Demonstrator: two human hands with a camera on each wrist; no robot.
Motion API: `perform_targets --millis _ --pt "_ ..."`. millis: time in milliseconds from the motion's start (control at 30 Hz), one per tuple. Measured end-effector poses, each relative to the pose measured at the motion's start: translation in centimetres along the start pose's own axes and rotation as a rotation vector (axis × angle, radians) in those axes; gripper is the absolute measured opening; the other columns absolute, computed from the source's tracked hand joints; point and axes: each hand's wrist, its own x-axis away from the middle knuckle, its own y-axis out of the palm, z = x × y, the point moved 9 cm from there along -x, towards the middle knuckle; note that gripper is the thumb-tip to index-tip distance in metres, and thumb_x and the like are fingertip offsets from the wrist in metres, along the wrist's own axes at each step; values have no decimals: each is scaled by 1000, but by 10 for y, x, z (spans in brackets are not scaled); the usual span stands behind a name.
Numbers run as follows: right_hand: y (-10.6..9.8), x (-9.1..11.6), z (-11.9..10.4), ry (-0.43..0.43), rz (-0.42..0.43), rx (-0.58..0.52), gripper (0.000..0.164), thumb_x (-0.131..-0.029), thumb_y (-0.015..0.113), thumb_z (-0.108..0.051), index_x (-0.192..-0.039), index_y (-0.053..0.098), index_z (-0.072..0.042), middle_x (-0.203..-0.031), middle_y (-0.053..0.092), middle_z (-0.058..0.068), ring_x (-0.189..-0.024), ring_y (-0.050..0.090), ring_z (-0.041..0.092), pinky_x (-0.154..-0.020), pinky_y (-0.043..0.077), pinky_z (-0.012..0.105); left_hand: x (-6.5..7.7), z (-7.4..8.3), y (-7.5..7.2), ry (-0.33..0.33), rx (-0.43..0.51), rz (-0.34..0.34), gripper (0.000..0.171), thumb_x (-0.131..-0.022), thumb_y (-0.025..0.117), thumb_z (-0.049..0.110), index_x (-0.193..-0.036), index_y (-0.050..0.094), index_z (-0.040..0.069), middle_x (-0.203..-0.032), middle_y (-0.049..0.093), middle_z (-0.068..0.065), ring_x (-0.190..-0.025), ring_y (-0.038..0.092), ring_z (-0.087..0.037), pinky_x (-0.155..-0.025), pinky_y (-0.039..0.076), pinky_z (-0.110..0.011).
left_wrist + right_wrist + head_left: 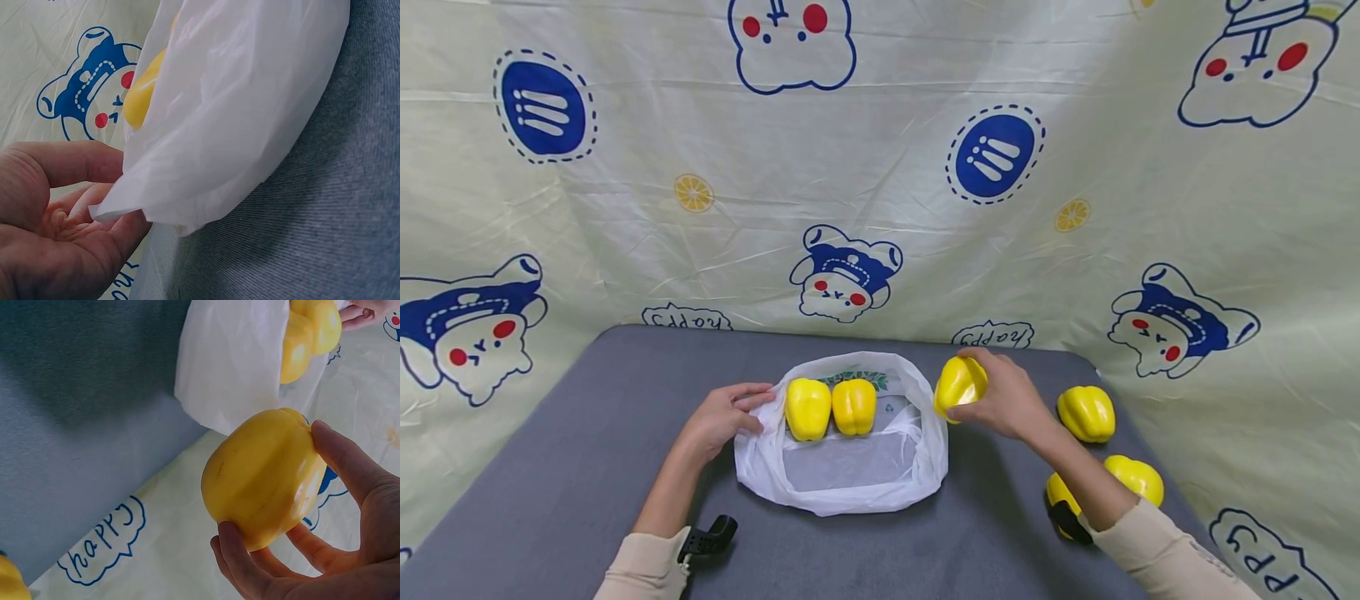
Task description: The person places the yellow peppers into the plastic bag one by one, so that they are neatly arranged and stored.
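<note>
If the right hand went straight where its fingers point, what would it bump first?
Probably the white bag, though the right hand and its yellow pepper might pass above; height is unclear.

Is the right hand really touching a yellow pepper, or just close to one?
Touching. The right wrist view shows it plainly: the right hand grips a yellow pepper, its digits against opposite sides.

Yellow peppers (958, 387), green-printed white bag (850, 500), grey tabletop (550, 483), bear-patterned pale cloth (887, 150)
</note>
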Motion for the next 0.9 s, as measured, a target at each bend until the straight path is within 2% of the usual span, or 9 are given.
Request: perform_targets --millis 367,667,900 --pt "7 -6 -25 -35 -30 -1 82 -70 89 -25 -143 53 -10 -131 60 21 -107 57 36 -83 55 49 0 -1 0 0 -5 2 64 -82 64 -12 -143 54 0 -139 63 -17 -145 43 -36 -104 51 -44" --pt "16 -9 -44 -50 -57 -4 85 -69 91 -24 -144 53 -10 -139 57 18 -117 54 37 -92 54 53 0 -1 0 -1 1 5 63 -82 64 -13 -143 55 0 -138 64 -17 -144 44 -36 -103 52 -43" --pt "22 -10 -59 -82 -78 -32 86 -68 92 -21 -144 53 -10 -136 58 18 -114 56 36 -87 57 49 -1 0 0 7 7 2 64 -81 64 -13 -143 55 0 -137 64 -17 -143 46 -34 -105 50 -44"
